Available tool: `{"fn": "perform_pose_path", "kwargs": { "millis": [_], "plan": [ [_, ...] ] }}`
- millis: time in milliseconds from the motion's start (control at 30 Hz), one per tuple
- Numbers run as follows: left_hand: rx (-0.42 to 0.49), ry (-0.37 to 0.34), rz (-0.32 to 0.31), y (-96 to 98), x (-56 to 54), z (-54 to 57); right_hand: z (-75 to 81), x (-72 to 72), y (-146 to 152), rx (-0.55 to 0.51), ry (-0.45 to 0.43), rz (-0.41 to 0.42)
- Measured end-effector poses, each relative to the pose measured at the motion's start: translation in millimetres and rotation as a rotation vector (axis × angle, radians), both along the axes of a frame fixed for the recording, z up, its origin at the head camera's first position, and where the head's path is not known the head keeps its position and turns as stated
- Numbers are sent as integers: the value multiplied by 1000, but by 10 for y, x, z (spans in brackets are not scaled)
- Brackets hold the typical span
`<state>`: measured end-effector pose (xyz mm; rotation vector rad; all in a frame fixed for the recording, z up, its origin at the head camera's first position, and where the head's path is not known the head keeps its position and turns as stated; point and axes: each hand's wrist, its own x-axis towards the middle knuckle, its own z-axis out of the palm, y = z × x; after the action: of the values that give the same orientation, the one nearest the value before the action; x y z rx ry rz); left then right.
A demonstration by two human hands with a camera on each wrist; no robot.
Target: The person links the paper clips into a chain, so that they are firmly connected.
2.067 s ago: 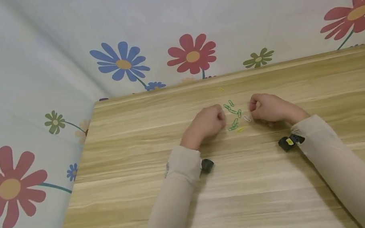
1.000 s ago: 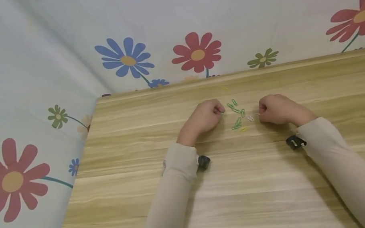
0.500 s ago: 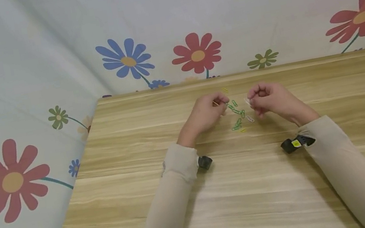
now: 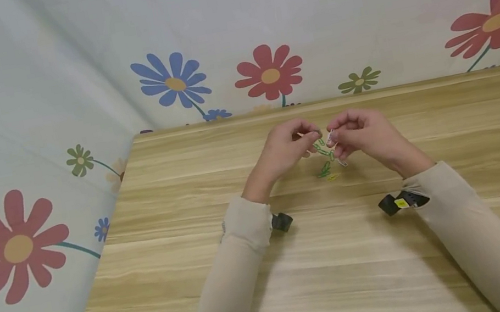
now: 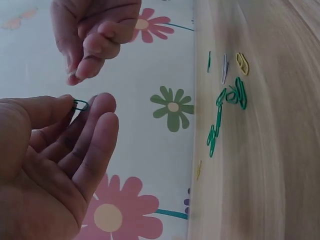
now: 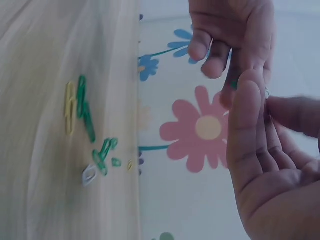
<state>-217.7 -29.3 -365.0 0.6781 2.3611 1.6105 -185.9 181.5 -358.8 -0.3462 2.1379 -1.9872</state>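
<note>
A green paper clip (image 5: 81,105) is pinched between the thumb and fingers of a person's left hand (image 4: 290,143), while a white paper clip (image 4: 330,137) is pinched by the fingers of the right hand (image 4: 369,137). Both clips are held up close together above a wood-grain desk (image 4: 331,275). Beneath the hands, the desk is strewn with green clips (image 5: 241,92), some touching; whether any are linked cannot be told. Just beside them, yellow clips (image 5: 242,64) and a second white clip (image 5: 224,69) are seen, and a lone yellow clip (image 5: 199,170) is set nearer the far edge. The forearms are covered by light sleeves (image 4: 235,270), with a small black device worn at each wrist. The desk is backed by a flower-printed sheet (image 4: 204,8).
</note>
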Motion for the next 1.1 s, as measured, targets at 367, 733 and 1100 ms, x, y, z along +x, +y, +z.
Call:
{"fn": "perform_pose_path", "kwargs": {
  "millis": [367,733,1100],
  "plan": [
    [34,144,-9,51,97,131,144,92,-3,-188,-71,26],
    [42,438,27,74,196,277,250,156,31,-246,-23,60],
    [36,566,-17,85,193,289,310,167,62,-281,12,47]
  ]
}}
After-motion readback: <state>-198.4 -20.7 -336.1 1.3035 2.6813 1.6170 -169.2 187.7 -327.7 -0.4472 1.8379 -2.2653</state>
